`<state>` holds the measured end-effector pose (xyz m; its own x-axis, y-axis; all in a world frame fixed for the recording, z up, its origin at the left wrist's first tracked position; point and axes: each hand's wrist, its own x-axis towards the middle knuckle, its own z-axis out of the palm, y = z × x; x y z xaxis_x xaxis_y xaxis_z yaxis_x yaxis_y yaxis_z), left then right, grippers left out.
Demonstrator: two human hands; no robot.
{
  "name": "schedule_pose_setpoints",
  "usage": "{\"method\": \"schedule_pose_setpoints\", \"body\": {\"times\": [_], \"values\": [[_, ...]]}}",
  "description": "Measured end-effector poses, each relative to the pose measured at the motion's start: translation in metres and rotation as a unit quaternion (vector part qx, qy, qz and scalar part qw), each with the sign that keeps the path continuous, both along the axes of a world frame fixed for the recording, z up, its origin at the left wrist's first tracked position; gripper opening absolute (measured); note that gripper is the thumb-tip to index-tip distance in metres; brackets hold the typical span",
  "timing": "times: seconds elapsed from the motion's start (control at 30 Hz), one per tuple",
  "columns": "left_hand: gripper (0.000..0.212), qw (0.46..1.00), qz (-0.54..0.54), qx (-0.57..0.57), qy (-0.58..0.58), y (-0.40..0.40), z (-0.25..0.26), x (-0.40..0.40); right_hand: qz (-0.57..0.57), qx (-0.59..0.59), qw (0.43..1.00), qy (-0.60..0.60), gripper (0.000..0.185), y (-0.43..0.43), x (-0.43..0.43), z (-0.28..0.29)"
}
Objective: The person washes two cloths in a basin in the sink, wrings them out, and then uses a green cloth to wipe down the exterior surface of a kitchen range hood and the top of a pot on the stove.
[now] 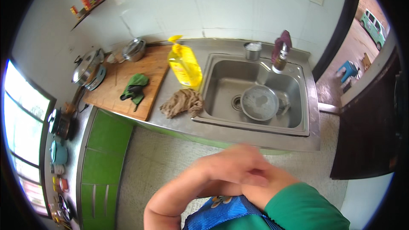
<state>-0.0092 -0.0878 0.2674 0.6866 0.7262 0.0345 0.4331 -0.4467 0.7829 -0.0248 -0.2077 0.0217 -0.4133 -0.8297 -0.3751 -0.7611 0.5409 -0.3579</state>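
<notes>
My left hand point(239, 164), blurred, reaches across my body and lies on my bare right arm, just beyond the green sleeve point(303, 207). Its fingers look curled, but the blur hides whether they grip anything. My right forearm passes beneath the left wrist, and the right hand is out of sight. In front of me a steel sink point(220, 76) is set into the counter. A round metal basin point(259, 102) holding some cloudy liquid stands inside it beside the drain point(236, 103). Left of the sink are a crumpled brown cloth point(182, 103) and a yellow pump bottle point(185, 65).
A green cloth point(135, 88) lies on a wooden board point(156, 67) with metal pots point(135, 49) behind. A metal cup point(252, 51) and a faucet point(281, 59) draped with a dark red cloth point(281, 44) stand behind the sink. An open doorway is at right.
</notes>
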Motion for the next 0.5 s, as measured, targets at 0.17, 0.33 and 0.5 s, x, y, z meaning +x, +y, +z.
{"method": "schedule_pose_setpoints", "body": {"times": [0.17, 0.33, 0.5], "values": [[0.011, 0.888, 0.458, -0.051, 0.016, 0.014, -0.071, -0.08, -0.288, -0.066, 0.915, 0.273, 0.019, 0.17, 0.042, 0.093], [0.037, 0.681, 0.7, 0.061, 0.206, 0.009, -0.204, -0.138, -0.762, -0.091, 0.535, 0.353, 0.007, 0.383, 0.14, 0.035], [0.068, 0.636, 0.735, 0.006, 0.236, 0.021, -0.276, -0.131, -0.877, 0.124, 0.462, 0.045, 0.04, 0.487, 0.216, -0.059]]}}
